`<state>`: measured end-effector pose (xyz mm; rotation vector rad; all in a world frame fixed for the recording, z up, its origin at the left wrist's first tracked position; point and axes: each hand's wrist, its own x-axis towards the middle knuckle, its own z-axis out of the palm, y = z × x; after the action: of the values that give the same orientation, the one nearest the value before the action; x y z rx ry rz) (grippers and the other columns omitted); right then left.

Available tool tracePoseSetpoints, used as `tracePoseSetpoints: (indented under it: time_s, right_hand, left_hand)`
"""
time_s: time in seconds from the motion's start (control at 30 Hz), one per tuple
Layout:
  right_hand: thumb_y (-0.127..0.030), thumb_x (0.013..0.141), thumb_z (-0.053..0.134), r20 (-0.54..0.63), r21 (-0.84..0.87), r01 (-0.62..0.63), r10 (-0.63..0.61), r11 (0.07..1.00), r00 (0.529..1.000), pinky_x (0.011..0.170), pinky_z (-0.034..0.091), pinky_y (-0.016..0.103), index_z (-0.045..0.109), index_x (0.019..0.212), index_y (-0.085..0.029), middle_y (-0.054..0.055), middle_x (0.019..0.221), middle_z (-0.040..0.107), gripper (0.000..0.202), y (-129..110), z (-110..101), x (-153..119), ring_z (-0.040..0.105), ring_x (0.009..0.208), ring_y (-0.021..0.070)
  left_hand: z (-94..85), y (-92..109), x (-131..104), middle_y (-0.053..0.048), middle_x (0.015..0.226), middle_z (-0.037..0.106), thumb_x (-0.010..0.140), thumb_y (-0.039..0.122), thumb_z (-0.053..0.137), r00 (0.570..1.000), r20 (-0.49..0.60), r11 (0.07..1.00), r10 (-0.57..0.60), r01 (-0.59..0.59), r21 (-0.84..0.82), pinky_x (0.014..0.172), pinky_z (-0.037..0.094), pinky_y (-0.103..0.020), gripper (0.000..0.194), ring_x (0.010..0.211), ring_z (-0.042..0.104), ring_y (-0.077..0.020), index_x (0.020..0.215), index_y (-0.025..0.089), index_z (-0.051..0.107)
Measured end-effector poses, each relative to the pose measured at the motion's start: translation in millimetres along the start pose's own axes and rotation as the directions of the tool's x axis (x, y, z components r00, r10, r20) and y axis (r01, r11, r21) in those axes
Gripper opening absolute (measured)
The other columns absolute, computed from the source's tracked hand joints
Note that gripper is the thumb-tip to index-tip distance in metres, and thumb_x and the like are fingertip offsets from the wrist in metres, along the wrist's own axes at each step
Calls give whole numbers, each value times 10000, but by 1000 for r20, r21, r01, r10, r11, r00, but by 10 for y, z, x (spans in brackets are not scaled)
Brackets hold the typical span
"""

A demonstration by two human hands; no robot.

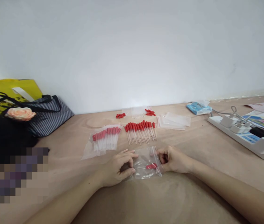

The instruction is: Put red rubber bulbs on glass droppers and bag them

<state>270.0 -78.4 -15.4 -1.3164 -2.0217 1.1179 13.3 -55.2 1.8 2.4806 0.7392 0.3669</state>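
Note:
A clear zip bag lies low on the table between my hands, with a red-bulbed dropper showing inside it. My left hand touches the bag's left edge, its thumb and fingers apart in a curve. At the bag's right end, by the zip opening, my right hand pinches the plastic between thumb and fingers. Just beyond lies a row of red-topped droppers with thin pale stems. To their left are bagged droppers, and flat clear bags lie to their right.
Loose red bulbs and more red bulbs lie near the wall. A blue tissue pack and a white power strip with plugs sit right. A striped bag and a yellow bag stand left.

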Motion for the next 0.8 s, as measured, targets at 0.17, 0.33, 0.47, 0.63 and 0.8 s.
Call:
tracePoseSetpoints:
  time_s: [0.17, 0.33, 0.47, 0.63, 0.8]
  right_hand:
    - [-300, 589, 666, 35, 150, -23, 18, 988, 999, 441, 312, 172, 639, 816, -169, -50, 552, 507, 263, 5, -134, 46, 405, 463, 51]
    - [-242, 688, 545, -343, -55, -235, 203, 970, 917, 449, 367, 190, 612, 753, -144, 9, 635, 600, 135, 96, -381, 415, 495, 480, 82]
    - [-215, 729, 502, -546, -259, -400, 209, 879, 811, 614, 412, 218, 589, 911, -116, 103, 852, 635, 224, 93, -496, 820, 584, 762, 165]
    - [-158, 696, 554, -523, -354, -496, 272, 793, 808, 641, 423, 280, 610, 855, -62, 191, 856, 618, 194, 56, -465, 1116, 584, 821, 253]
    - [-233, 792, 530, -450, -426, -459, 258, 780, 855, 723, 447, 312, 587, 939, -103, 126, 974, 576, 204, 12, -470, 1158, 558, 875, 210]
  left_hand:
    - [6, 36, 27, -43, 1192, 519, 826, 276, 439, 1000, -4, 999, -20, 20, 42, 1017, 248, -402, 77, 1175, 396, -179, 834, 203, 462]
    - [24, 88, 122, -49, 1191, 513, 820, 298, 453, 1000, -9, 999, 5, -4, 43, 1026, 240, -413, 159, 1180, 390, -193, 951, 211, 479]
    - [34, 73, 66, -49, 1162, 530, 831, 300, 438, 998, -61, 997, 22, -18, 71, 1038, 215, -437, 189, 1208, 352, -211, 985, 210, 502]
    - [24, 42, -111, -55, 1156, 532, 834, 291, 433, 999, -45, 998, 8, -5, 69, 1028, 262, -417, 217, 1166, 406, -201, 1028, 213, 489]
    - [20, 27, -142, -57, 1182, 512, 831, 294, 441, 999, -12, 998, -31, 32, 60, 1019, 277, -408, 261, 1162, 412, -197, 1081, 221, 453]
